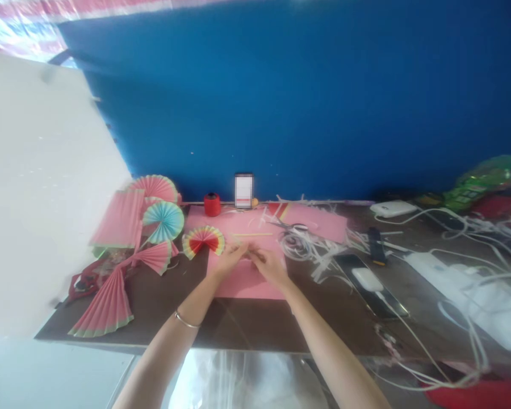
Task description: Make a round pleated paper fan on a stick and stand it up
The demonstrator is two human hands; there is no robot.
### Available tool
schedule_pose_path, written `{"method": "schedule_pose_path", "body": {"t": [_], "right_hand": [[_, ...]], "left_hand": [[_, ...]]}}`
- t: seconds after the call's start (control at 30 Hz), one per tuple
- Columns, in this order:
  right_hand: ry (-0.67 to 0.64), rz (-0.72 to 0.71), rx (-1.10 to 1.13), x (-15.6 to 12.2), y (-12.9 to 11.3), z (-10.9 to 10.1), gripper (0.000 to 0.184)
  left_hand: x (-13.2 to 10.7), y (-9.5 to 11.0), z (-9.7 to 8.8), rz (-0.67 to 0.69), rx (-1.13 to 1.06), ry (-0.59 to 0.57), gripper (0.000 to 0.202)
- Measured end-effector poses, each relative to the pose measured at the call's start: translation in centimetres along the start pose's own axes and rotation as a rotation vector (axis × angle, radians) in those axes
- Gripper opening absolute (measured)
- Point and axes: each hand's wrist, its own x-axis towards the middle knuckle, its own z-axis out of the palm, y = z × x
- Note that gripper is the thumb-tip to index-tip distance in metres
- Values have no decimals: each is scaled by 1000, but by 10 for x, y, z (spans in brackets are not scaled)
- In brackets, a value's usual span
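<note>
My left hand (233, 258) and my right hand (271, 264) meet over a sheet of pink paper (247, 288) on the dark table. The fingers of both are closed, fingertips together, and whatever is between them is too small or hidden to make out. Just left of my left hand lies a red and yellow folded paper fan (203, 241). A thin pale yellow strip (252, 234) rests on the paper beyond my fingertips. To the right of my right hand are scissors (297, 226) and a coil of white strips (296, 244).
Pink pleated fans (106, 304) and a light blue one (164, 220) lie at the left. A red spool (212, 205) and an upright phone (243, 191) stand by the blue wall. At right are a dark phone (385, 307), a white charger (367, 279) and tangled cables.
</note>
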Motion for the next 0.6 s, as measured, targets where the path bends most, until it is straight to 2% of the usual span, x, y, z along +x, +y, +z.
{"method": "schedule_pose_path", "body": {"t": [0.1, 0.3, 0.47, 0.6], "right_hand": [[23, 46, -15, -1, 2, 0, 37], [-13, 101, 103, -1, 6, 4, 34], [18, 119, 80, 0, 6, 3, 27], [6, 126, 92, 0, 4, 3, 30]], "left_hand": [[-1, 1, 3, -4, -92, -22, 45], [0, 7, 4, 5, -217, 74, 41], [5, 14, 1, 49, -303, 226, 31], [8, 20, 0, 36, -307, 299, 31]]}}
